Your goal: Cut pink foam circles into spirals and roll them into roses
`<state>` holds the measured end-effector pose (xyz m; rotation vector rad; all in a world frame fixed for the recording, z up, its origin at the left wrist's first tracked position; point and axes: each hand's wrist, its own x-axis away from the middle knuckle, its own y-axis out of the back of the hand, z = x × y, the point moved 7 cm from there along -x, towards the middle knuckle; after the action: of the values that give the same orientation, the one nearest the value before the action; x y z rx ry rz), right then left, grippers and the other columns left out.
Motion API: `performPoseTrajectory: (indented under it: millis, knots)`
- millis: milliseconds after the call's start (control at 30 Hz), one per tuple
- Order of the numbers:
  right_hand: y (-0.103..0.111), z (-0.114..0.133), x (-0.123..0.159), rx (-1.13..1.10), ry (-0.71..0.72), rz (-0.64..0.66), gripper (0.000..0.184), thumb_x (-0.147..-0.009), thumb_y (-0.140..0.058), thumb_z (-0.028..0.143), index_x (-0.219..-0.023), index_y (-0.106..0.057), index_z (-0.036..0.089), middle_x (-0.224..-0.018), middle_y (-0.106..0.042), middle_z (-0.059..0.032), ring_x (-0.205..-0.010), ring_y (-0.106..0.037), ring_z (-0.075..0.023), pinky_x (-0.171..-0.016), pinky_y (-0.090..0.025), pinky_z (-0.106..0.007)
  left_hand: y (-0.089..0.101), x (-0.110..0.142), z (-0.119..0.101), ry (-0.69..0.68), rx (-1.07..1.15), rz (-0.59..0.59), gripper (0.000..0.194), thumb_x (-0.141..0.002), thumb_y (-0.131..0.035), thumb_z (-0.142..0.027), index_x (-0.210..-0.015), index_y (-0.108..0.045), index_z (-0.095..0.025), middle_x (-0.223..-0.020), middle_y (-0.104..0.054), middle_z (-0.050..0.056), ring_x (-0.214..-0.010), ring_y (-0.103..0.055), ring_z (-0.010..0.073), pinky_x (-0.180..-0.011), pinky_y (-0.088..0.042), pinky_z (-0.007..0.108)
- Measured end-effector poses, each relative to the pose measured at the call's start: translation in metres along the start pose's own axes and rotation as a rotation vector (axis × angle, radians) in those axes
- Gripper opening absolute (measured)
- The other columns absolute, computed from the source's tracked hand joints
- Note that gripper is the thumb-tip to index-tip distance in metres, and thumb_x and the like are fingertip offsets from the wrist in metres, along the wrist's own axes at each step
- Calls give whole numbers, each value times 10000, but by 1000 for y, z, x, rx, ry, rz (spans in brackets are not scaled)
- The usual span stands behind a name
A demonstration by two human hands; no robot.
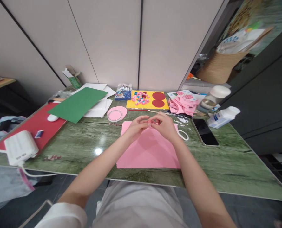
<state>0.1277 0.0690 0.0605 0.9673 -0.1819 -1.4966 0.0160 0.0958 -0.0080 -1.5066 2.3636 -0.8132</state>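
Observation:
Over a stack of pink paper sheets (148, 150), my left hand (139, 126) and my right hand (164, 125) meet fingertip to fingertip. Both are closed in a pinch around a small pink piece (150, 123), mostly hidden by the fingers; it may be paper. White-handled scissors (183, 135) lie beside my right wrist, their blades out of sight. Left of my left hand are a pink paper circle (123, 110) and a roll of tape (114, 116). Beyond the hands, a yellow sheet (146, 107) carries several small crumpled pink balls (141, 98) and two dark red circles (158, 103).
A phone (205, 132), a white bottle (223, 117) and a clear jar (212, 99) stand or lie at right, near pink paper scraps (185, 106). Green paper (78, 103), red paper (24, 131) and a white power bank (21, 147) are at left. A marker pack (123, 92) lies behind.

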Motion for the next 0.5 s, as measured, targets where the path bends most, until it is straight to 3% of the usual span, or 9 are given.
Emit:
performPoseTrajectory:
  millis: [500]
  knots:
    - [-2,4,1,-43,11,-16,85,-692,-597,131,-686,-546,199,-632,-430,40,-596,-424,-114,-552,-318,-231,-7,3,-1,1,13,7,286,-621,-711,-147,-888,-611,-170,-776,-648,-3,-752,-578,85,-732,-374,228]
